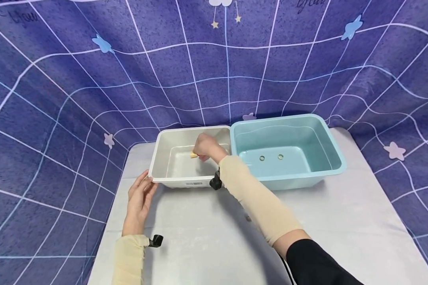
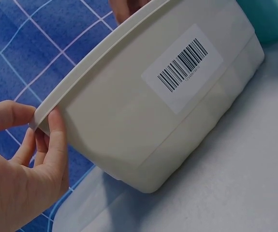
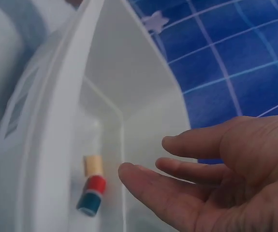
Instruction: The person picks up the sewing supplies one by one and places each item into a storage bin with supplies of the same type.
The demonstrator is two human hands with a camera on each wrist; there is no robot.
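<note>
— Starting at the grip: pinching what with the left hand (image 1: pixel 139 200)?

— Pinching the near left corner of the off-white, rectangular plastic bin (image 2: pixel 105 106), with digits set to either side of the lip. Probably to steady a light-looking bin without reaching inside.

— And with the right hand (image 1: pixel 207 145)?

— Reaching down into the same bin, fingers parted, with nothing between thumb and fingertips in the right wrist view. Perhaps spread to leave room around something small.

— Near what?

— Near a short pale yellow cylinder (image 3: pixel 93 166), a short bright red cylinder (image 3: pixel 95 184) and a short dark teal cylinder (image 3: pixel 89 203), all on the bin floor. Lying end to end, or perhaps joined; cannot tell which.

— Wood or plastic?

— Too blurred to tell. Smooth-looking, at least.

— Anything on the near wall?

— A flat white label with a black barcode (image 2: pixel 182 67).

— Farther out?

— Just to the right, with rims seemingly touching, a pale teal plastic bin (image 1: pixel 267 138) with rounded corners, likely set close for easy reach. On its floor, two small greenish rings (image 1: pixel 262 158), lying apart.

— Beneath and behind?

— Beneath, a smooth, pale grey tabletop (image 1: pixel 185 229); behind, a purple-blue fabric backdrop (image 1: pixel 207 63) with pale grid lines and stars.
</note>
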